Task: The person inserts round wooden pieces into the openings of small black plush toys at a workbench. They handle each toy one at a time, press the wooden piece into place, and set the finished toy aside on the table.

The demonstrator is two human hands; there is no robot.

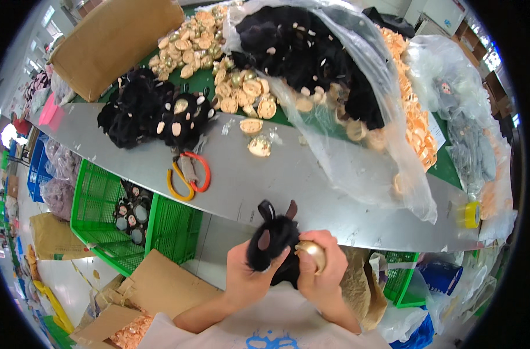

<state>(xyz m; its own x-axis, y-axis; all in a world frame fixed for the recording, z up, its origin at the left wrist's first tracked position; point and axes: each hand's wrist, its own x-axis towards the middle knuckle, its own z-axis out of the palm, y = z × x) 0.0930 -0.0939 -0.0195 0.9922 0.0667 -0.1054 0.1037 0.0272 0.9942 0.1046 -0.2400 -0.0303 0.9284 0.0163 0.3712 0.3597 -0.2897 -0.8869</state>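
Note:
My left hand (pixel 240 276) is closed around a black plush toy (pixel 279 234) with brown ears and a black loop on top. Beside it, my right hand (pixel 329 270) grips a shiny gold, rounded doll-face piece (pixel 313 253) against the plush. The front of that piece is turned from view. Both hands are close together in front of my body, at the near edge of the grey metal table (pixel 346 218). Two loose face pieces lie beyond them, one pale and cream-coloured (pixel 259 146), the other tan (pixel 251 125).
Pliers (pixel 188 171) with red and yellow handles lie left on the table. Behind are black plush pieces (pixel 137 104), heaped face pieces (pixel 189 43), a cardboard box (pixel 116 43) and a clear bag (pixel 387 168). Green crates (pixel 175 224) stand below; yellow tape (pixel 470 215) sits right.

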